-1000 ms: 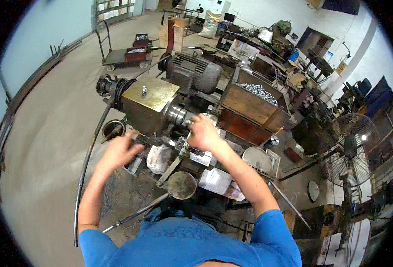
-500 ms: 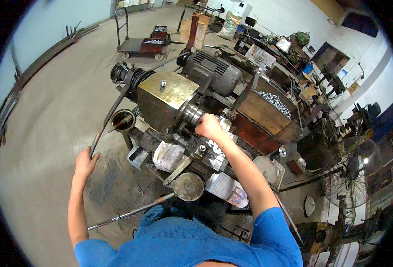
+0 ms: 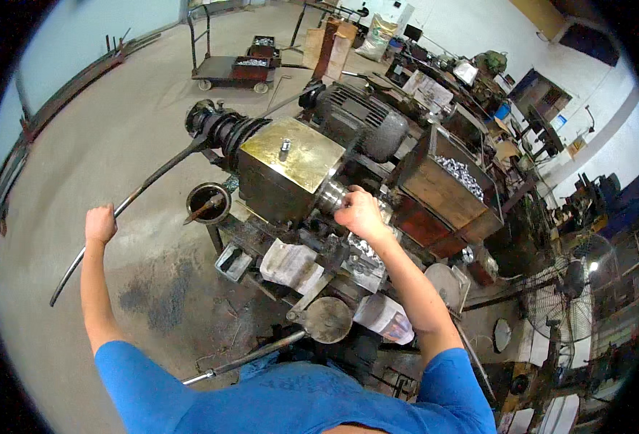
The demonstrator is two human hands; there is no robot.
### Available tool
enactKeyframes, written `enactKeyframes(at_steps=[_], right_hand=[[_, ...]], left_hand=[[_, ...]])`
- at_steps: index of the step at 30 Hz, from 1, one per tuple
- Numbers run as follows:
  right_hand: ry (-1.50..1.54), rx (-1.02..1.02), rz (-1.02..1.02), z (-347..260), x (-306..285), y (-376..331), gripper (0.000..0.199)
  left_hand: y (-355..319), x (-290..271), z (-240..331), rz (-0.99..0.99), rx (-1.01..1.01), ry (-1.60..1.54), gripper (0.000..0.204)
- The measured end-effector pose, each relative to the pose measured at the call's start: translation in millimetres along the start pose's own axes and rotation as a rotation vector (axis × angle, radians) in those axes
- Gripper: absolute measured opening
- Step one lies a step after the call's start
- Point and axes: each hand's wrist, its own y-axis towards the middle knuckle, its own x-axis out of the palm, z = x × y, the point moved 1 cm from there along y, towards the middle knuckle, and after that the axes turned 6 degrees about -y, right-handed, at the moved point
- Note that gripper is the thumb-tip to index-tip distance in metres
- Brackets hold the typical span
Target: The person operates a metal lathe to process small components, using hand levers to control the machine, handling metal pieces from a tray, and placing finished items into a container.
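Left hand is out at nine o'clock in the head view, fist wrapped round the long lever, which slopes up to the black collars at half past ten. Right hand sits near centre toward three, fingers curled at the end of the shiny chuck, just above centre toward twelve. Do those fingers pinch a part? I can't make it out; the knuckles hide it.

Here's my worry: two hands on two linked-looking controls. Swing the lever with fingertips that close, and I'd judge a nip likely. If the chuck is turning, which I can't tell, skin could catch. A part sitting crooked might grip badly, then slip.

Up at half past eleven, a small metal piece stands on the brassy cover; shaking could walk it off. And if that lever is oily, my left fist could slide.
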Motion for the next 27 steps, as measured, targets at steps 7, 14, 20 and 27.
enactKeyframes(at_steps=[7,14,20,27], right_hand=[[0.208,-0.114,0.232,13,-52,-58,0.025],[-0.045,0.166,0.267,96,-103,-191,0.027],[-0.127,0.696,0.161,183,-124,-325,0.033],[-0.654,1.323,-0.355,318,-117,-527,0.044]], left_hand=[[-16,-7,111,0.681,-0.040,-0.722,0.023],[-69,133,292,-0.531,0.073,-0.473,0.043],[-23,132,273,-0.493,0.523,-0.064,0.022],[-45,111,242,-0.429,0.144,-0.382,0.037]])
